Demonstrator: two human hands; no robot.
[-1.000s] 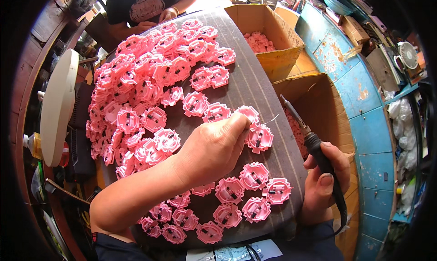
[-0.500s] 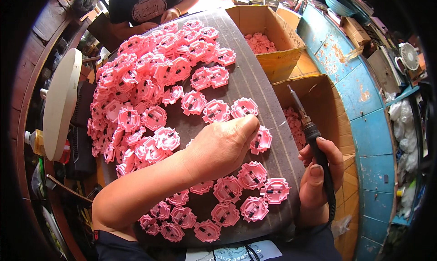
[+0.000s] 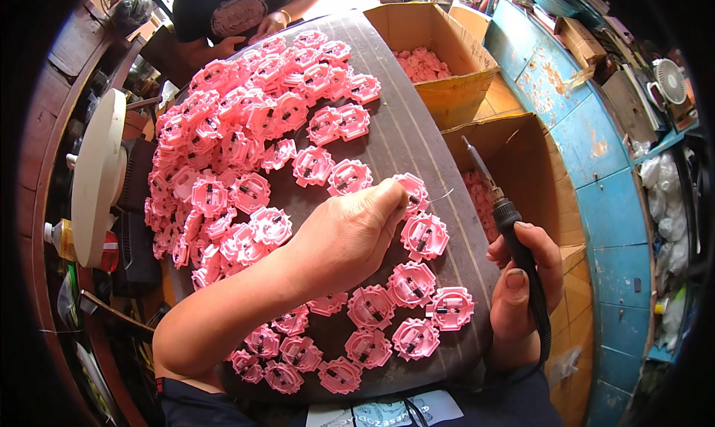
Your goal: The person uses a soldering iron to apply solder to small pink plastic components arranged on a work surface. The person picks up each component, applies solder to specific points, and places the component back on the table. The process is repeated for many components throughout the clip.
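Observation:
Pinched in my left hand [image 3: 354, 226] is a thin silvery wire, probably solder [image 3: 442, 198], its free end sticking out to the right past the fingers. That hand hovers over a pink plastic housing [image 3: 411, 191], partly covering it. Just below, another pink housing [image 3: 424, 236] with small dark parts inside lies fully in view. My right hand [image 3: 523, 285] grips a soldering iron [image 3: 514, 229] by its black handle, the metal tip pointing up and away, off the table's right edge. Several similar housings [image 3: 371, 308] lie spread out nearer to me.
A large heap of pink housings [image 3: 223, 136] covers the left of the dark table [image 3: 447, 278]. Two cardboard boxes [image 3: 454, 99] [image 3: 532, 151] holding pink parts stand to the right. Another person [image 3: 234, 13] sits at the far end. A white round disc [image 3: 100, 177] is at left.
My left hand has shifted slightly left and up, uncovering one housing, and the wire now shows beyond its fingers. The soldering iron stays nearly in place.

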